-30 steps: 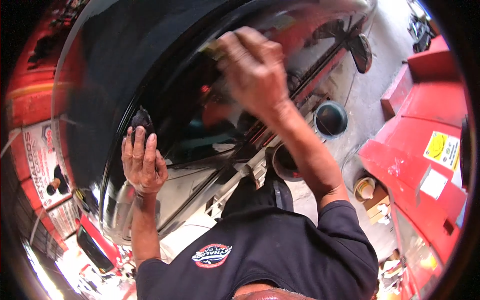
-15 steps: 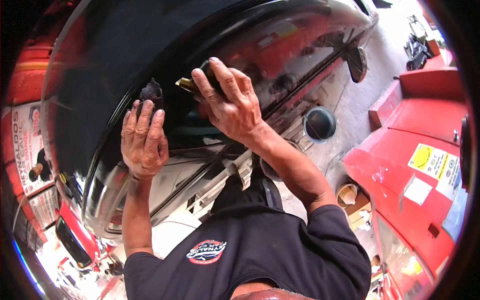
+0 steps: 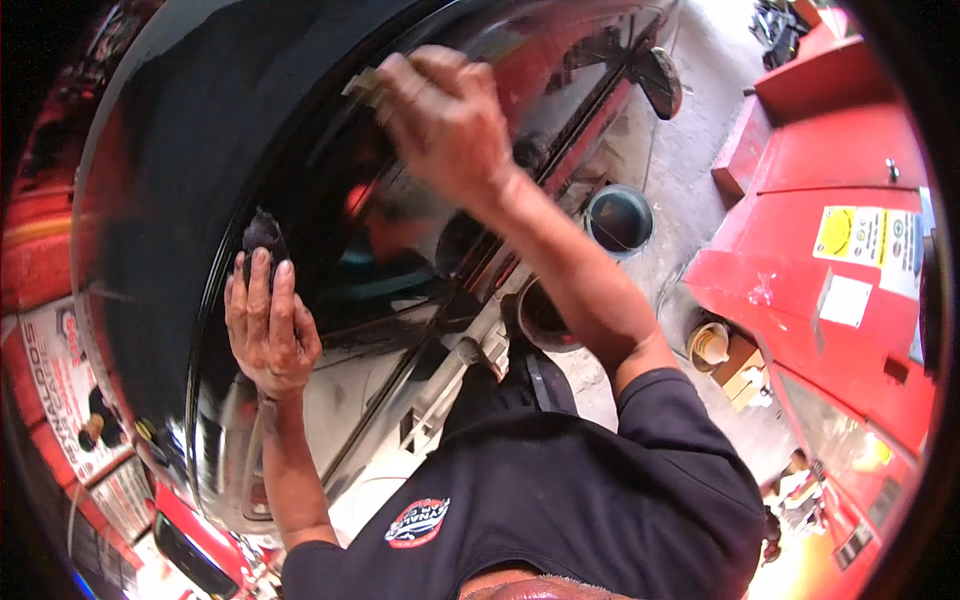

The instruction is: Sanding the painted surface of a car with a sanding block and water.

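A glossy black car panel (image 3: 170, 180) curves across the left and top of the view. My left hand (image 3: 270, 325) lies on its edge with straight fingers, holding a dark, fuzzy cloth (image 3: 262, 228) against the surface. Most of that cloth is hidden beneath the fingers. Farther up and to the right, my right hand (image 3: 440, 120) is smeared by motion over the car's side. Its bent fingers hold a yellowish folded sheet, which looks like sandpaper (image 3: 364, 86), against the black paint.
A dark bucket (image 3: 618, 222) stands on the concrete floor (image 3: 705, 90) right of the car, with another round container (image 3: 545, 315) by my legs. The car's side mirror (image 3: 655, 82) juts out beyond. Red cabinets (image 3: 820, 150) line the right side, near a cardboard box (image 3: 742, 370).
My right hand has moved up and slightly left along the car with the sandpaper. My left hand and its cloth sit lower and a little farther left in view; the whole view has also shifted.
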A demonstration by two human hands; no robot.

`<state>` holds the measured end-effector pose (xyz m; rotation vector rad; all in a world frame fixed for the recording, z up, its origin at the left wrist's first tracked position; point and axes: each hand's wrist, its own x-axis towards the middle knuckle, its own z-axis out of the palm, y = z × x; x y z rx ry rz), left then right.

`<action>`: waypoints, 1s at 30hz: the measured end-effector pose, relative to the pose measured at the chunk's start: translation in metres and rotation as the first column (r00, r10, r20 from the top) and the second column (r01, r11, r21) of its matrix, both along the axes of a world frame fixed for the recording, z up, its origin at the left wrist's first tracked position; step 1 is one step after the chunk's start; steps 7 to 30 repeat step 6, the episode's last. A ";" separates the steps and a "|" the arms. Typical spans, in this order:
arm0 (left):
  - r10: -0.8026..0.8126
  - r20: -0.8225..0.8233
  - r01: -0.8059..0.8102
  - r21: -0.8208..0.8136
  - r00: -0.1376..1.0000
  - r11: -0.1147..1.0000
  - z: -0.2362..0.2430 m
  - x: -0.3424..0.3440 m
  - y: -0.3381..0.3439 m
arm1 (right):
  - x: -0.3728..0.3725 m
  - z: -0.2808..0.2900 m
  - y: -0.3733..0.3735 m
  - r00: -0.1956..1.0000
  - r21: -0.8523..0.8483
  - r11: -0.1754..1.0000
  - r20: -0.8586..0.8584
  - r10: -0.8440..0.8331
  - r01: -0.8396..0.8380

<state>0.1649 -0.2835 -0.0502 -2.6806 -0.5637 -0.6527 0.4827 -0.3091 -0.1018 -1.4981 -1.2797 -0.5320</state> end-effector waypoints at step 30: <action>-0.018 0.002 0.018 0.017 1.000 1.000 -0.003 0.002 0.004 | 0.086 -0.005 0.030 0.904 -0.188 0.898 -0.082 -0.419 0.399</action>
